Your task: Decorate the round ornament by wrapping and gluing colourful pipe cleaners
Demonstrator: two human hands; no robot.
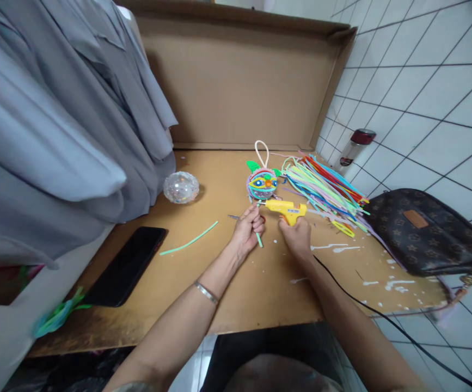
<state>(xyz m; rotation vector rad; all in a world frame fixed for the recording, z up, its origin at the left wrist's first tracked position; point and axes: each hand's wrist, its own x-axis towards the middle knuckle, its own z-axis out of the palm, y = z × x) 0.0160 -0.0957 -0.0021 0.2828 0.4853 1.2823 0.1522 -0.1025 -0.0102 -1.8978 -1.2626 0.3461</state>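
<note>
My left hand (pixel 249 231) pinches a short pale green pipe cleaner (pixel 259 240), whose lower end sticks out below the fingers. In my right hand (pixel 296 235) is a yellow glue gun (pixel 285 209), its nozzle pointing left and close to the left fingertips. Just beyond the nozzle sits a round decorated ornament (pixel 263 184) with eyes, green leaves and a cream loop on top. Another light green pipe cleaner (pixel 189 238) lies on the table left of my left hand. Whether the nozzle touches the held piece is too small to tell.
A clear ball (pixel 181 188) and a black phone (pixel 125 267) are on the left of the wooden table (pixel 219 305). Colourful pipe cleaners (pixel 325 188), a brown bag (pixel 427 231) and a red-lidded jar (pixel 356 148) stand right. Grey cloth hangs left; a black cord runs lower right.
</note>
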